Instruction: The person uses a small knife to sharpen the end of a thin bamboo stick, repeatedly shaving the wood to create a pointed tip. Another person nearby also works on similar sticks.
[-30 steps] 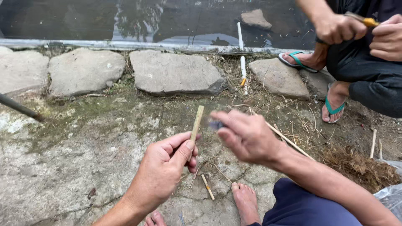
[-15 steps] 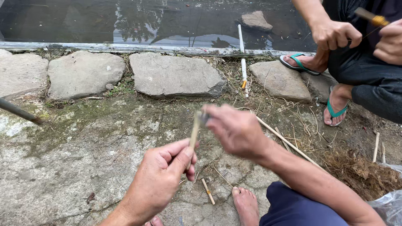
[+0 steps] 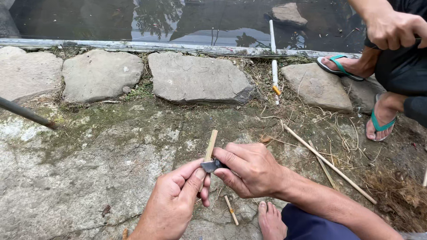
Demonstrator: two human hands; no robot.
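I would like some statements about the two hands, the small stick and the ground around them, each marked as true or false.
1. The left hand holds a short pale stick upright. True.
2. The right hand is empty. False: it grips a small dark blade set against the stick.
3. Another person sits at the upper right wearing green sandals. True.
4. The hands work over a wooden table. False: below them is rough stone ground, with flat stones along dark water.
5. A long thin stick lies on the ground to the right of the hands. True.
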